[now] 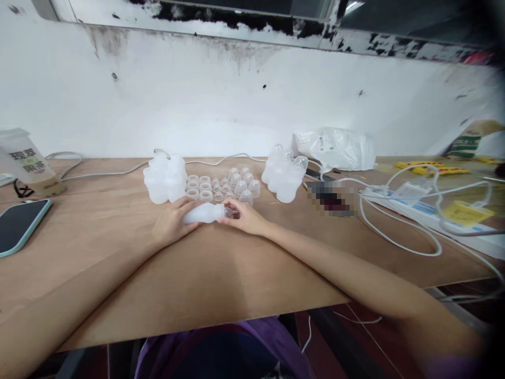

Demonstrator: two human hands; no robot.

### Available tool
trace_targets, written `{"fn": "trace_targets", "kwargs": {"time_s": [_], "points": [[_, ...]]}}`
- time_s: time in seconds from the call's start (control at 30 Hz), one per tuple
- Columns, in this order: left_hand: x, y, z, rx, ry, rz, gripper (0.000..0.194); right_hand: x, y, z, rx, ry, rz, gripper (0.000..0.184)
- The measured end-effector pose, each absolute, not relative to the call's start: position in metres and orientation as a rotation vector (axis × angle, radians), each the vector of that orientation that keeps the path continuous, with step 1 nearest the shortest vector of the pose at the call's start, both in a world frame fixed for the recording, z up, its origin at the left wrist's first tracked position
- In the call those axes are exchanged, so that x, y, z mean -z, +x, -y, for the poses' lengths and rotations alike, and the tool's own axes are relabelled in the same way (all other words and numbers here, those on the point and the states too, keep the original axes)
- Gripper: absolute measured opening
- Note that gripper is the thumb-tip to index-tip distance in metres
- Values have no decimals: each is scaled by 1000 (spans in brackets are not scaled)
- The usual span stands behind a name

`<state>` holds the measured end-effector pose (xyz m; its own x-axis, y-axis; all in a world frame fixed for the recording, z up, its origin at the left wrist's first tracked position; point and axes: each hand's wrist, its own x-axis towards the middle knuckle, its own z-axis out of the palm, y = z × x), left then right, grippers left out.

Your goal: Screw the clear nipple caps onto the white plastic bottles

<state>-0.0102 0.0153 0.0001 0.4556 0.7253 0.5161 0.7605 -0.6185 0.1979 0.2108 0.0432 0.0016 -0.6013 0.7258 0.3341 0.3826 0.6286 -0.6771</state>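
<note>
In the head view, I have the frosted bottle [203, 213] on its side at the table's [173, 287] middle, nearer me than the rings [205, 195] and clear domes [239, 188]. The left hand [174, 221] wraps its base end; the right hand [248, 217] pinches the clear tip [229, 211]. I'd judge the bottle light, fairly stiff and smooth enough to slip, so I favour a full wrap around its body. The tip is probably soft, best pinched gently; fingers partly hide it, so I can't tell how it seats.

bottle [203, 213]: smooth matt plastic | domed caps [254, 188]: glossy plastic | tabletop [221, 273]: smooth, wood-like | bag [335, 150]: wrinkled plastic
</note>
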Motion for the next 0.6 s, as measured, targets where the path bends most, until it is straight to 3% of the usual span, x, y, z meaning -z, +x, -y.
{"fn": "trace_targets", "kwargs": {"time_s": [0.2, 0.33, 0.43, 0.6], "points": [[6, -9, -16, 850, -2545, 1275, 41, -3, 210, -43, -657, -1046, 2351, 47], [6, -8, -15, 834, -2563, 1310, 43, -5, 211, -40, -637, -950, 2313, 35], [3, -8, -14, 827, -2596, 1351, 43, -5, 212, -39, -671, -851, 2303, 52], [4, -8, -13, 830, -2590, 1308, 44, -3, 212, -42, -726, -895, 2307, 29]]}}
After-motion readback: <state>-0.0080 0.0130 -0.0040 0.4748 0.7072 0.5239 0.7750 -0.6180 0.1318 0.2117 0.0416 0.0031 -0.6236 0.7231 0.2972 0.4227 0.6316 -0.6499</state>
